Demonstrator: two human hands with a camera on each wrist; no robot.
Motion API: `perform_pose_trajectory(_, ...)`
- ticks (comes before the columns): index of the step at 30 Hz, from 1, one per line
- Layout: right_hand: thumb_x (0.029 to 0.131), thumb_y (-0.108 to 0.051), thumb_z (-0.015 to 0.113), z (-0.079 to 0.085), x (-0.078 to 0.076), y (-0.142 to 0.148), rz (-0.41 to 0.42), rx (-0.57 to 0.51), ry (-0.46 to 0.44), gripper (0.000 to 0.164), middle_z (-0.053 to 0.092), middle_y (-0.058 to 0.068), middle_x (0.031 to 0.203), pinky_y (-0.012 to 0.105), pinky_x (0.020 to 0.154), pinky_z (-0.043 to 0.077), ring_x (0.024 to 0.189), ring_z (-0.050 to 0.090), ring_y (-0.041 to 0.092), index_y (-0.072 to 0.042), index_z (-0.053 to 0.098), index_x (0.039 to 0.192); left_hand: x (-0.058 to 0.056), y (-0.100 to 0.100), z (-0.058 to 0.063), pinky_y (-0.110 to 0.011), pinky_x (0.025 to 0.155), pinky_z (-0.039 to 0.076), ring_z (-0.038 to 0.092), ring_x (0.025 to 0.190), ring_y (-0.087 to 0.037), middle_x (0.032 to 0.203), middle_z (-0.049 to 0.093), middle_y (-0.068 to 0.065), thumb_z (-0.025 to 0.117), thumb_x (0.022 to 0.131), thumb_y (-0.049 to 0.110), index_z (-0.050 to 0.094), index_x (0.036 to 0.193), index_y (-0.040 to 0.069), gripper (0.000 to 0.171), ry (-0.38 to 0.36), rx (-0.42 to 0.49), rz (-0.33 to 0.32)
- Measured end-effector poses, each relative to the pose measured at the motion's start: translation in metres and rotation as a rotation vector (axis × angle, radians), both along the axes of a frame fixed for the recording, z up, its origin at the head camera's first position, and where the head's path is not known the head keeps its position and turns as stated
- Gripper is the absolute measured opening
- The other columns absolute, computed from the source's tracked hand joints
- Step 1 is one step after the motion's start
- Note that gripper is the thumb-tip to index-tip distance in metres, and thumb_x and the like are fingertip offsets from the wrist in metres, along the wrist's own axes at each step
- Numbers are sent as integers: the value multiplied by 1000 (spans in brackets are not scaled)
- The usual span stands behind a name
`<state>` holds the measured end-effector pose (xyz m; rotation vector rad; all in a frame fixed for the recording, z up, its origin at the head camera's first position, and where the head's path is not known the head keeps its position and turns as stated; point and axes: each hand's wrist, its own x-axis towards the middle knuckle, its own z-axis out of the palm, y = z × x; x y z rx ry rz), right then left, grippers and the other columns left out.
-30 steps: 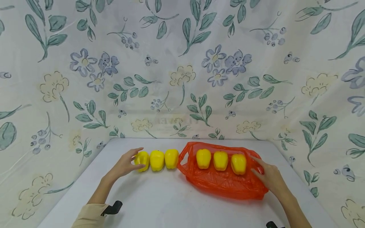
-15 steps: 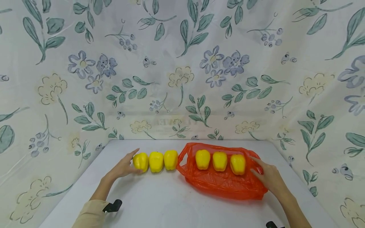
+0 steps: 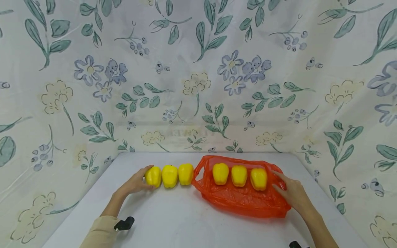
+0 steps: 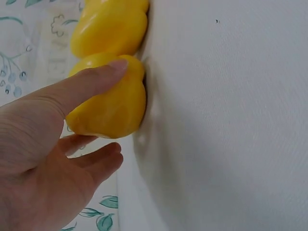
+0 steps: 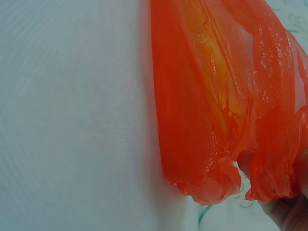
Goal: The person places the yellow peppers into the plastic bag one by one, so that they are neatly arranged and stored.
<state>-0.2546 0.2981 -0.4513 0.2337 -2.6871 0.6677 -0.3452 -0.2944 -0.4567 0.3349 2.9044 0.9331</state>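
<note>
Three yellow bell peppers stand in a row on the left of the table. My left hand [image 3: 138,181] holds the leftmost yellow bell pepper [image 4: 113,106], thumb across its near side and fingertips around its far side. Beside it stand the middle pepper [image 3: 170,176] and the right pepper [image 3: 185,174]. A red plastic bag [image 3: 242,205] lies to the right, with three more yellow bell peppers [image 3: 239,175] in its spread opening. At the bag's right end my right hand [image 3: 293,193] grips the film, which bunches around the fingers and partly hides them in the right wrist view.
The white table [image 3: 173,220] ends at a floral curtain [image 3: 198,103] behind and at both sides. A bag handle loop [image 3: 198,177] reaches close to the right pepper of the row. Black wrist mounts [image 3: 124,224] sit on the forearms.
My left hand has closed in on the leftmost pepper, its fingers coming down around the far side. The right hand and the bag have stayed in place.
</note>
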Motion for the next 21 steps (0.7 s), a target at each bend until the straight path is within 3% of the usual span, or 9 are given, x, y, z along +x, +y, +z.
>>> perform_pose_trajectory(4, 86, -12, 74, 0, 1, -1, 0, -2, -1, 56, 65, 29, 120, 37, 68, 61, 87, 67, 30, -7, 53, 138, 2, 1, 0, -65, 114, 24, 28, 143, -47, 155, 31, -26, 84, 76, 25, 26, 153, 7, 99, 14, -5, -3)
perform_pose_trajectory(11, 86, -13, 74, -1, 1, -2, -1, 17, 6, 56, 67, 26, 116, 39, 71, 61, 81, 64, 23, -8, 54, 138, 0, 0, -1, -65, 113, 26, 32, 141, -47, 153, 34, -26, 85, 76, 24, 27, 153, 6, 98, 41, -26, 3)
perform_pose_trajectory(21, 85, -12, 75, -1, 3, -2, -4, 9, 4, 56, 67, 26, 117, 41, 73, 61, 84, 66, 27, -8, 54, 137, -1, 1, -3, -65, 113, 28, 33, 140, -47, 152, 36, -26, 85, 75, 21, 28, 151, 5, 97, 52, -26, 4)
